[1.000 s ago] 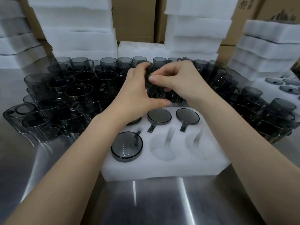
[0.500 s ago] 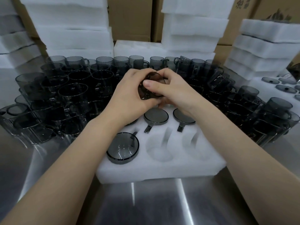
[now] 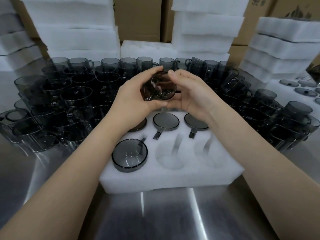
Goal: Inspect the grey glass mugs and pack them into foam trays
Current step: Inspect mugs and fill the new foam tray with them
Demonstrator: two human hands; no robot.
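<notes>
Factory packing station, steel worktable (image 3: 164, 219) below the gripped mug (image 3: 160, 87), dozens of identical grey mugs (image 3: 76, 96) massed left, right and beyond it, white foam-tray stacks (image 3: 76, 37) farther back, cardboard cartons (image 3: 138, 16) behind those.

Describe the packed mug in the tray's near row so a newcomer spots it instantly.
Find the white foam tray on the steel table. Its near row has three slots; the mug fills the left one. The other two are empty.
</notes>
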